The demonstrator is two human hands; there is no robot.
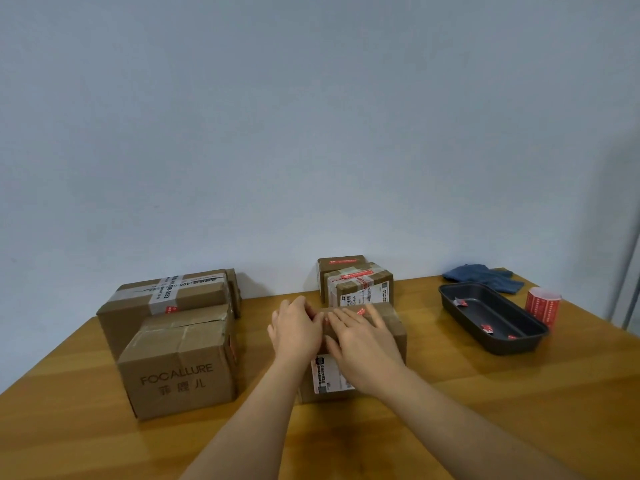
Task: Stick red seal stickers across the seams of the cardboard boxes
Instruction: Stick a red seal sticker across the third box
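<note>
Small packing station, taped cardboard boxes (180, 344), seal roll (542, 305), wooden table (485, 410), bare wall (311, 133)

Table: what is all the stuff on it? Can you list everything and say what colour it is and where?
Cardboard boxes: five plainly seen, brown; two stacked at left, two at back centre, one under the hands. A sixth may hide behind the left pair.
Red seal sticker: one, red, on the centre box top.
Sticker roll: one, red, far right.
Tray: one, black, right, holding small red scraps.
Cloth: one, blue, back right.
Table: one, wooden, orange-brown.
Wall: pale grey-blue, behind.
Left hand: on the centre box's left edge.
Right hand: flat on the box top.
</note>
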